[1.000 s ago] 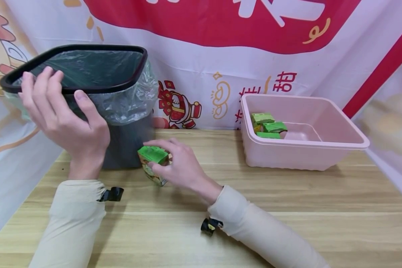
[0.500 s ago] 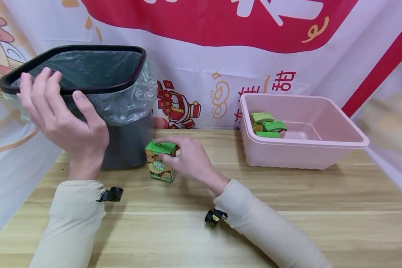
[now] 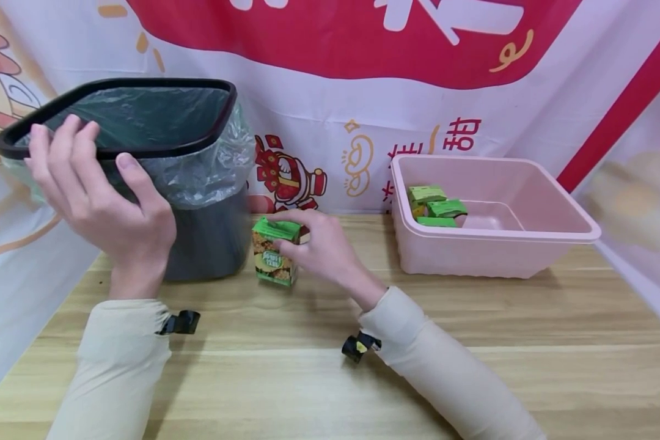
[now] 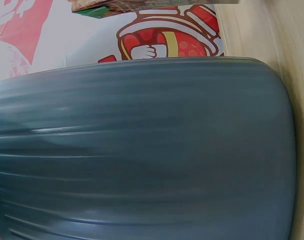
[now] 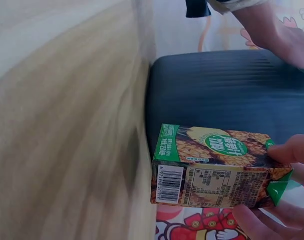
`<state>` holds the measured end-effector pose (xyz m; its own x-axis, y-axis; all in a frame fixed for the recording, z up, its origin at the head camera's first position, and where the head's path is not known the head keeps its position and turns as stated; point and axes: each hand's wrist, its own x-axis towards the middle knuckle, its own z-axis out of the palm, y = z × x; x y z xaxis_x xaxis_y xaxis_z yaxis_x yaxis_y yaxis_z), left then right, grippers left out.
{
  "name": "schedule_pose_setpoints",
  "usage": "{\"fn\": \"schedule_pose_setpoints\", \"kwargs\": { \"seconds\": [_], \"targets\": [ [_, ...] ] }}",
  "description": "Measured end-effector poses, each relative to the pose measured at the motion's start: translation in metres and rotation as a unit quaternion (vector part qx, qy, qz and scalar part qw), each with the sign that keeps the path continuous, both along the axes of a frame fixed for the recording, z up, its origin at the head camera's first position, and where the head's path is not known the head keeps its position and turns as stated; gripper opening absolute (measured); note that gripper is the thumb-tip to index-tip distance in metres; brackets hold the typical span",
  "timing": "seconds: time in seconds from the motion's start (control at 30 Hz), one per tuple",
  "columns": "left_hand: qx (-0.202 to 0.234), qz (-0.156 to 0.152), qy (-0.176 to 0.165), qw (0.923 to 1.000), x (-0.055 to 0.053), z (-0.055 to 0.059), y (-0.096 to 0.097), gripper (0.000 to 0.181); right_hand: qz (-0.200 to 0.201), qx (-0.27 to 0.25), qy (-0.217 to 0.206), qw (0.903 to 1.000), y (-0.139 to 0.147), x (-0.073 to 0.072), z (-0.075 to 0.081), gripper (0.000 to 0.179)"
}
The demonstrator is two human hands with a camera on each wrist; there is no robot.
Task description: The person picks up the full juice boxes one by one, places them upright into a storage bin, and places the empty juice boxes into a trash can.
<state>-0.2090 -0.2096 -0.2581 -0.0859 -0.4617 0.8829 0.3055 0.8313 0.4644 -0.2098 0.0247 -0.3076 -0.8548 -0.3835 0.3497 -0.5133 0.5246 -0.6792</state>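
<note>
My right hand [image 3: 326, 247] grips a small juice carton [image 3: 271, 263] near its green top, between thumb and fingers. The carton stands upright, its base close over the table, just right of the bin. In the right wrist view, the carton [image 5: 212, 167] shows its barcode side and a brown printed front, with the thumb on one face and fingers on another. My left hand [image 3: 101, 189] rests against the front of the grey bin [image 3: 203, 244], its fingers extended up over the black rim. A clear plastic bag lines this bin. The left wrist view is mostly filled by the bin's wall [image 4: 157, 145].
To the right, a pink tub [image 3: 495, 256] holds several green-topped cartons [image 3: 445, 208] in its left corner. The wooden table [image 3: 286, 379] runs under everything. A printed white and red cloth [image 3: 319, 110] hangs behind the bin and tub.
My right hand has moved right and slightly back with the juice carton, which has turned from tilted to upright. My left hand has stayed at the bin's rim.
</note>
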Motion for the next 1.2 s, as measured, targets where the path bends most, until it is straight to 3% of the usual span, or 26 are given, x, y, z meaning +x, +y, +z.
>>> {"fn": "schedule_pose_setpoints", "kwargs": {
  "seconds": [0.27, 0.7, 1.2],
  "targets": [
    [0.001, 0.002, 0.0, 1.0, 0.0, 0.0, 0.0, 0.046, -0.009, -0.031, 0.035, 0.9988, 0.01, -0.006, 0.009, 0.038],
    [-0.003, 0.001, 0.002, 1.0, 0.0, 0.0, 0.0, 0.046, -0.042, -0.098, 0.057, 0.9927, 0.029, -0.01, 0.033, 0.037],
    [-0.004, -0.001, 0.006, 1.0, 0.0, 0.001, 0.001, 0.047, -0.046, -0.177, 0.129, 0.9747, 0.035, -0.01, 0.081, 0.037]
  ]
}}
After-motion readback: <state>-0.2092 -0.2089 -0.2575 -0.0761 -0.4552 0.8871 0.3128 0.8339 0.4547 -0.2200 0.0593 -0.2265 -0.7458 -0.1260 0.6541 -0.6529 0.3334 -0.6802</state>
